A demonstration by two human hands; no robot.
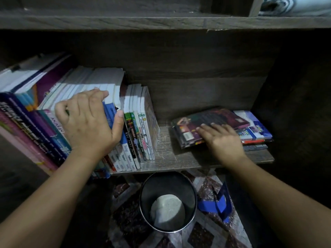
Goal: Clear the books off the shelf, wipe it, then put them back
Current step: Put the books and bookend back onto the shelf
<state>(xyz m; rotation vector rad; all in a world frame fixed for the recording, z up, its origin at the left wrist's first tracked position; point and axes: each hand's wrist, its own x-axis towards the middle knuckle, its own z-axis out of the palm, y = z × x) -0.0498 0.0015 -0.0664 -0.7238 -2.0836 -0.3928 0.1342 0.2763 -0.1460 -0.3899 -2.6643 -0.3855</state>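
A row of upright books [138,122] fills the left half of the wooden shelf [168,154], leaning left. My left hand [87,120] grips a group of them from the top, fingers over their upper edges and thumb against a blue spine. On the right of the shelf lies a flat stack of books [254,129], topped by a dark maroon one [211,120]. My right hand [222,138] rests flat on that top book with fingers straight. A strip of bare shelf board shows between the row and the stack.
Below the shelf, a round dark metal bin [148,192] stands on a patterned floor mat [125,222], with a pale cloth [167,210] inside it. A blue object [216,204] lies on the mat right of the bin. Another shelf board [161,22] runs above.
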